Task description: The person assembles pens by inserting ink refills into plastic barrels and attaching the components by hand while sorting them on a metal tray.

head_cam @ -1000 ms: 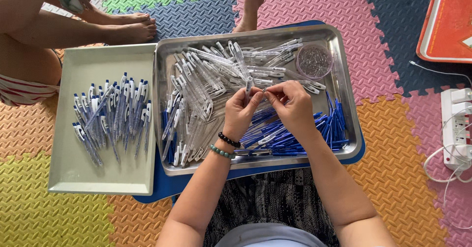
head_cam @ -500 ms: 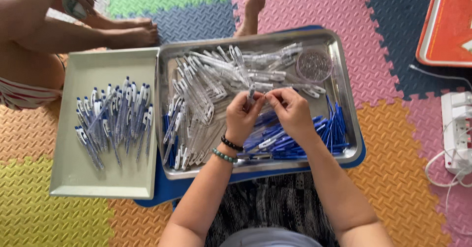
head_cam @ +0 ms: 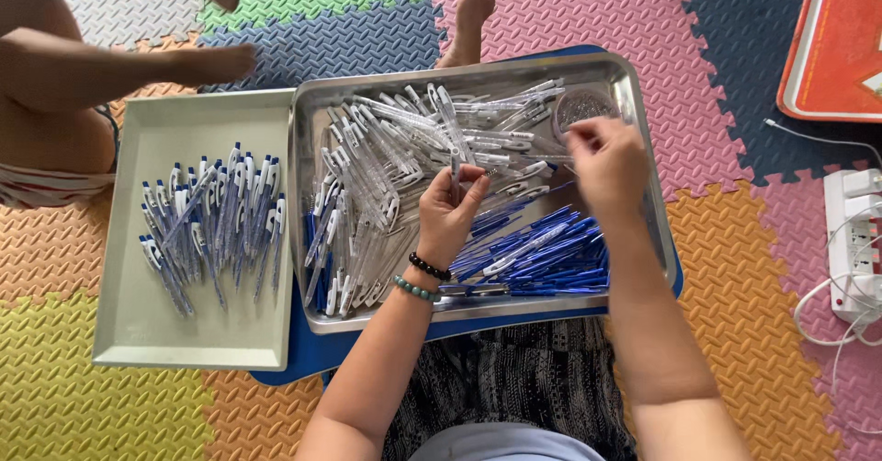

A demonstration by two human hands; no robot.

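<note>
Two hands over steel tray [head_cam: 643, 167]. Left hand [head_cam: 450, 208] pinches clear pen barrel [head_cam: 454, 163] upright; right hand [head_cam: 606, 158], fingers pressed together, picks at small round dish [head_cam: 581, 107]. Best: keep barrel steady.

A single head-worn camera is looking almost straight down from close above the person's lap, taking in a steel tray [head_cam: 643, 130] at centre frame, a second tray [head_cam: 129, 332] to its left, and the coloured foam floor mat [head_cam: 726, 332] filling the edges.

Left hand [head_cam: 450, 211] curled, grip closed; right hand [head_cam: 606, 160] forward, fingertips pinched.
</note>
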